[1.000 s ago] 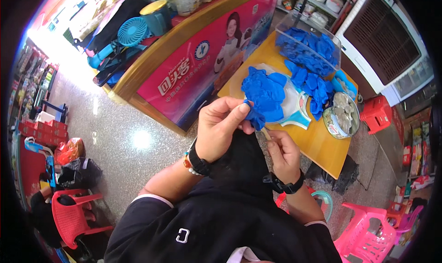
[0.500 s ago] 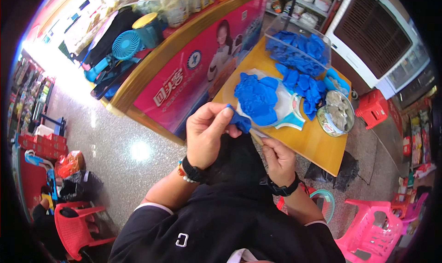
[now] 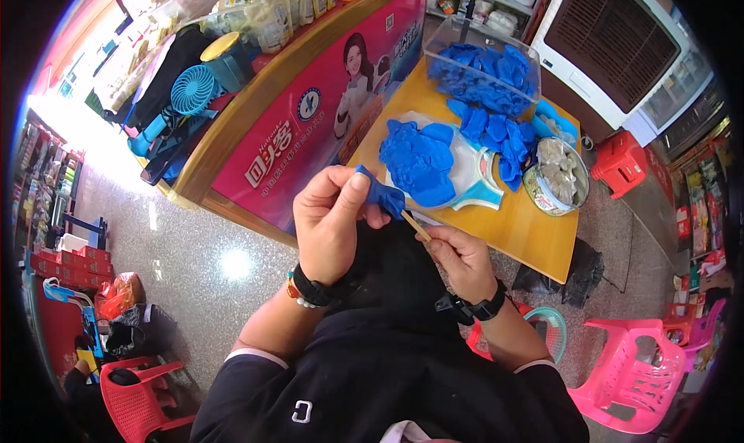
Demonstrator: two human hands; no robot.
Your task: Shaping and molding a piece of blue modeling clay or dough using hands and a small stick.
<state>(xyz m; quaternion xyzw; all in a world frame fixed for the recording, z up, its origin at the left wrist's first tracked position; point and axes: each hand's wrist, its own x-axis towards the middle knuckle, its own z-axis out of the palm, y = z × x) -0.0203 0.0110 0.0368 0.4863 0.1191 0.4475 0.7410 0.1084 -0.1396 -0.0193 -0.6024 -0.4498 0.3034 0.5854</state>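
My left hand (image 3: pixel 327 224) pinches a small, limp blue piece (image 3: pixel 384 197) that looks like thin rubber or cloth; its exact kind I cannot make out. Between the thumb and fingers of my right hand (image 3: pixel 463 263) is a thin wooden stick (image 3: pixel 417 226), its far end touching or inside the lower end of the blue piece. Just beyond my hands, a heap of similar blue pieces (image 3: pixel 418 161) lies on a white and turquoise sheet (image 3: pixel 482 193) on the wooden table (image 3: pixel 535 245). More loose blue pieces (image 3: pixel 504 137) lie to the right of it.
A clear plastic bin (image 3: pixel 484 65) of blue pieces stands at the table's far end. Near its right edge are a round tub (image 3: pixel 554 178) with greyish contents and a blue dish (image 3: pixel 556 122). A counter (image 3: pixel 232 125) runs along the left. A pink chair (image 3: pixel 632 373) stands at lower right.
Both hands have shifted slightly left in view, along with the whole scene. More of the stick now shows between my hands, and the blue piece hangs more toward its tip.
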